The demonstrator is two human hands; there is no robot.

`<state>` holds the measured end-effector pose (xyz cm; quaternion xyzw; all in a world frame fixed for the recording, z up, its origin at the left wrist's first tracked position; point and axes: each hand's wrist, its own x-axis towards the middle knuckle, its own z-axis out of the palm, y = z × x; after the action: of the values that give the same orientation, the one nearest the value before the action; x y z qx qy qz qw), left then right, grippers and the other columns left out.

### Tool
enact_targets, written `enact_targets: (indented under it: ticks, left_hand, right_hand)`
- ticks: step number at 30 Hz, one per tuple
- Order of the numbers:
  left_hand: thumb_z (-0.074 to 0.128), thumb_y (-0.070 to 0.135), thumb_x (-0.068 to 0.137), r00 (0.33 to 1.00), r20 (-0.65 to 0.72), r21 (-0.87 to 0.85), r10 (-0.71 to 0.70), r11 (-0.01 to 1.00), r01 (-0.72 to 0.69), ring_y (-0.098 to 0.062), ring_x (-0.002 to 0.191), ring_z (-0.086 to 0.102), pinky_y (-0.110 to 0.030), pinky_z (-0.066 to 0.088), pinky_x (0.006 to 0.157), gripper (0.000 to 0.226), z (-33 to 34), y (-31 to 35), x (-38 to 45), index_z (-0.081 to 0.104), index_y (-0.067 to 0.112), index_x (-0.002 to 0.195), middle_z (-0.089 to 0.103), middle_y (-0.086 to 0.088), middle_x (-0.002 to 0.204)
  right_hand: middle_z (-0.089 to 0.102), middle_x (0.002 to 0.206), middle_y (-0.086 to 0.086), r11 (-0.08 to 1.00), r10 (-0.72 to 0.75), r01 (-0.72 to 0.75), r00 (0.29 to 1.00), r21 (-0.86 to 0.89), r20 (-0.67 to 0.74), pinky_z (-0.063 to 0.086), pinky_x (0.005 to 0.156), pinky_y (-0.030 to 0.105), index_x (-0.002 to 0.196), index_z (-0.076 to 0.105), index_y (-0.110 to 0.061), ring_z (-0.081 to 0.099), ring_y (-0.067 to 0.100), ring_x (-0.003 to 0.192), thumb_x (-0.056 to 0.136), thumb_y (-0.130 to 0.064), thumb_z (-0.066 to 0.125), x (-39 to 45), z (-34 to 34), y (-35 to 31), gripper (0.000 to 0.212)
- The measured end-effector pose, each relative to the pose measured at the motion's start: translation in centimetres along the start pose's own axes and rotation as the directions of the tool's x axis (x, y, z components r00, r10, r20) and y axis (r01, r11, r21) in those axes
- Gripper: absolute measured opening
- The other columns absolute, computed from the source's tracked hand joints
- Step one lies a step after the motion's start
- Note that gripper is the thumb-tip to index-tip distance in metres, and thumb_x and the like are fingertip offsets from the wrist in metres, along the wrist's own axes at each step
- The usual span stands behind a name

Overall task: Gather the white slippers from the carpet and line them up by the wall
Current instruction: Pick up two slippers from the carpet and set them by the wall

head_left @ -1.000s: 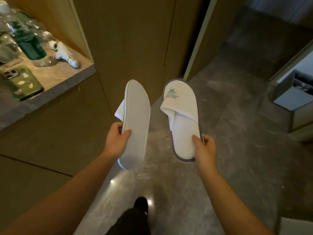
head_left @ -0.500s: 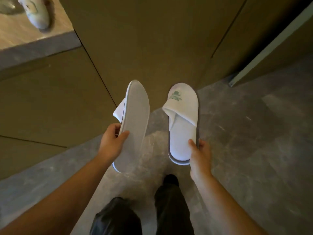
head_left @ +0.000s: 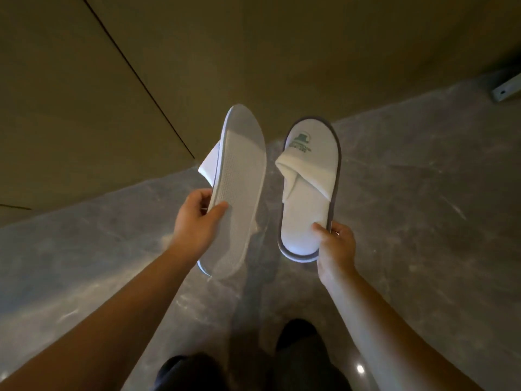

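Left hand (head_left: 194, 224) fingers pinch a white terry slipper turned sole-out (head_left: 239, 190); right hand (head_left: 335, 244) fingers grip the heel of its logo-printed twin (head_left: 308, 187). Both hang above grey marble floor (head_left: 408, 193), beyond the fingers the wall (head_left: 253, 52); set down unturned, the left would likely land upside down.

Left slipper (head_left: 239, 190): white, turned sole-up so its dotted, textured underside faces the camera; the folded upper shows along its left edge; toe towards the wall (head_left: 253, 52), held in the air above the floor.
Right slipper (head_left: 308, 190): white terry with a grey rim and a green logo on the upper; insole up, toe towards the wall, held in the air just right of the left slipper, apart from it.
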<state>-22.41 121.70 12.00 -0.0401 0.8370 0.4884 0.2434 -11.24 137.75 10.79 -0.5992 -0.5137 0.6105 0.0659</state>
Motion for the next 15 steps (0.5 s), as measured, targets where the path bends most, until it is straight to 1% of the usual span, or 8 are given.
enact_targets:
  ticks: [2, 4, 5, 7, 8, 10, 12, 15]
  left_hand:
    - [0.057, 0.015, 0.081, 1.0, -0.007, -0.006, 0.005, 1.0, -0.005, -0.019, 0.077, 0.056, -0.03, 0.043, 0.065, 0.013, 2.0, -4.1, 3.0, 0.054, 0.012, 0.094, 0.06, -0.004, 0.088]
    - [0.057, 0.015, 0.081, 1.0, -0.02, -0.008, 0.018, 1.0, -0.018, -0.022, 0.081, 0.056, -0.029, 0.043, 0.065, 0.014, 3.7, -7.4, 5.5, 0.054, 0.011, 0.095, 0.06, -0.007, 0.091]
    - [0.057, 0.015, 0.081, 0.999, -0.02, 0.002, 0.03, 1.0, -0.03, -0.021, 0.08, 0.055, -0.026, 0.042, 0.061, 0.015, 4.4, -8.5, 6.6, 0.054, 0.011, 0.095, 0.06, -0.007, 0.091]
    - [0.057, 0.014, 0.081, 0.998, -0.009, 0.026, 0.056, 0.998, -0.056, -0.02, 0.078, 0.054, -0.024, 0.041, 0.059, 0.012, 5.8, -10.7, 8.6, 0.054, 0.013, 0.093, 0.059, -0.005, 0.089]
    - [0.057, 0.014, 0.081, 0.998, -0.002, 0.03, 0.067, 0.997, -0.067, -0.02, 0.078, 0.054, -0.027, 0.041, 0.061, 0.011, 6.3, -11.5, 9.5, 0.053, 0.015, 0.091, 0.059, -0.005, 0.089]
    - [0.057, 0.014, 0.081, 0.997, 0.013, 0.028, 0.079, 0.996, -0.08, -0.022, 0.081, 0.055, -0.03, 0.042, 0.068, 0.011, 7.0, -12.9, 11.0, 0.053, 0.016, 0.091, 0.059, -0.006, 0.091]
    - [0.057, 0.015, 0.082, 0.997, 0.009, 0.035, 0.08, 0.996, -0.08, -0.024, 0.085, 0.057, -0.035, 0.044, 0.073, 0.013, 7.3, -13.5, 11.8, 0.053, 0.016, 0.094, 0.059, -0.006, 0.094]
    - [0.057, 0.016, 0.082, 0.996, -0.014, 0.045, 0.085, 0.995, -0.084, -0.024, 0.085, 0.056, -0.037, 0.046, 0.076, 0.013, 7.4, -13.9, 11.7, 0.053, 0.015, 0.094, 0.059, -0.006, 0.094]
  right_hand:
    - [0.058, 0.101, 0.027, 1.0, -0.011, 0.011, 0.999, 0.007, -0.047, 0.048, 0.078, 0.043, 0.09, 0.052, 0.006, 0.055, 0.038, 0.097, 0.078, -0.003, 0.058, 4.4, 1.4, 3.1, 0.016]
    - [0.056, 0.097, 0.032, 0.998, -0.034, 0.037, 0.997, 0.041, -0.071, 0.048, 0.084, 0.049, 0.083, 0.052, 0.002, 0.055, 0.043, 0.099, 0.078, -0.001, 0.057, 8.8, 2.5, 5.5, 0.008]
    - [0.055, 0.094, 0.032, 0.997, -0.04, 0.045, 0.996, 0.067, -0.079, 0.048, 0.082, 0.049, 0.083, 0.052, 0.001, 0.055, 0.043, 0.096, 0.078, 0.0, 0.057, 10.6, 2.9, 6.4, 0.008]
    - [0.053, 0.089, 0.021, 0.994, -0.063, 0.071, 0.994, 0.086, -0.093, 0.044, 0.074, 0.037, 0.085, 0.052, 0.002, 0.054, 0.034, 0.086, 0.078, 0.001, 0.057, 13.9, 3.7, 8.2, 0.009]
    - [0.051, 0.085, 0.017, 0.992, -0.084, 0.092, 0.991, 0.082, -0.099, 0.041, 0.072, 0.035, 0.084, 0.052, 0.001, 0.051, 0.029, 0.081, 0.078, 0.001, 0.058, 15.3, 4.1, 8.9, 0.008]
    - [0.047, 0.081, 0.013, 0.991, -0.096, 0.105, 0.989, 0.079, -0.113, 0.039, 0.068, 0.033, 0.08, 0.049, -0.001, 0.047, 0.026, 0.078, 0.078, -0.001, 0.059, 17.6, 4.8, 10.2, 0.01]
    - [0.048, 0.088, 0.014, 0.995, -0.071, 0.079, 0.989, 0.053, -0.128, 0.04, 0.072, 0.033, 0.088, 0.048, -0.001, 0.048, 0.026, 0.083, 0.078, -0.005, 0.062, 18.9, 5.0, 10.9, 0.018]
    - [0.053, 0.111, 0.018, 0.991, -0.07, 0.057, 0.992, -0.121, -0.106, 0.047, 0.085, 0.036, 0.113, 0.045, 0.001, 0.053, 0.03, 0.097, 0.074, -0.011, 0.068, 19.0, 4.8, 11.2, 0.047]
